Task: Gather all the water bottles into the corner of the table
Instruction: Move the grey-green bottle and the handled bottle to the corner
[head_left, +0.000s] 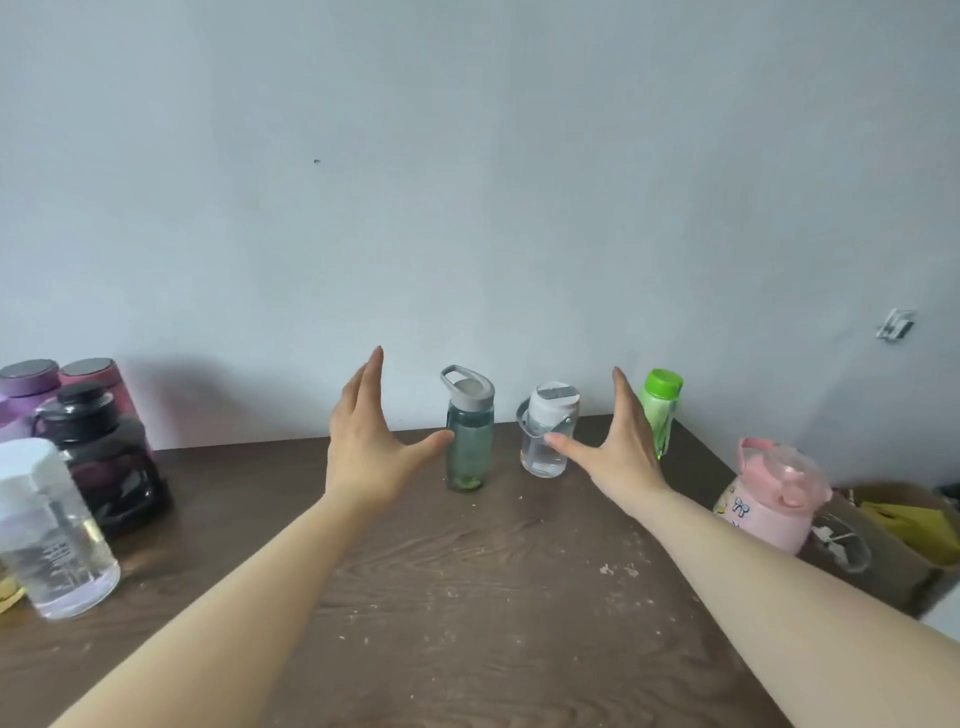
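A teal bottle (470, 441) with a grey lid and a small clear bottle (545, 439) with a white lid stand upright near the wall. My left hand (369, 441) is open just left of the teal bottle, thumb tip at its side. My right hand (618, 447) is open to the right of the clear bottle, thumb tip against it. A green bottle (661, 410) stands behind my right hand. A pink bottle (774, 496) sits at the table's right edge. At the left stand a large clear bottle (49, 535), a black jug (104, 457), a purple bottle (26, 389) and a maroon bottle (98, 374).
The dark wooden table (467, 597) meets a pale wall at the back and ends at the right beside the pink bottle. Beyond that edge sit a cardboard box (904, 519) with yellow contents and a clear round container (841, 543).
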